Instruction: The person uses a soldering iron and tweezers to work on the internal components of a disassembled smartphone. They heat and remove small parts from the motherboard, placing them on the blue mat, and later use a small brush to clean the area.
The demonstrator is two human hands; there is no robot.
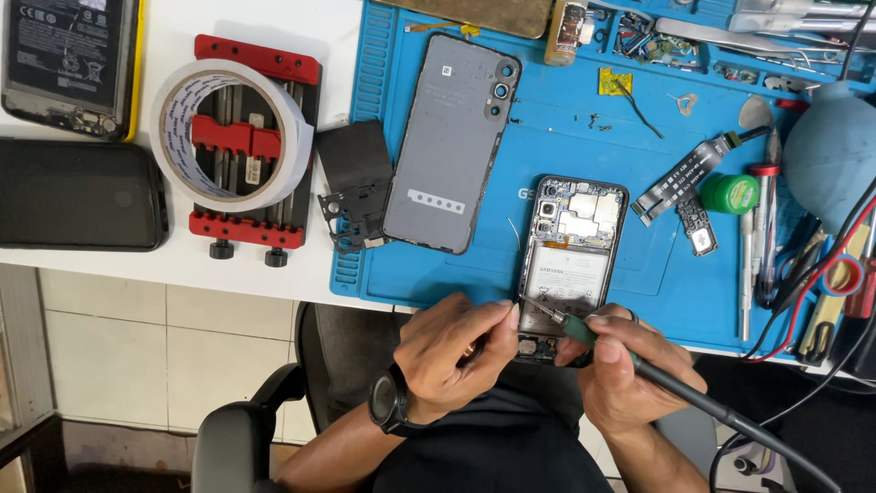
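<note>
An opened phone (573,246) lies on the blue mat (630,283) near the table's front edge, its board and white battery exposed. My right hand (630,370) grips a dark pen-shaped tool with a cable (680,393), its metal tip touching the phone's lower left edge. My left hand (461,351), with a black watch on the wrist, is pinched closed at the phone's bottom left corner, right beside the tool tip. What it pinches is too small to tell. The phone's grey back cover (452,141) lies on the mat to the left.
A roll of white tape (228,137) rests on a red and black clamp (246,228). Two other phones (78,192) lie at far left. Black brackets (356,187), flex cables (684,178), a green pot (732,194), tweezers, screwdrivers and a blue air blower (830,155) crowd the right side.
</note>
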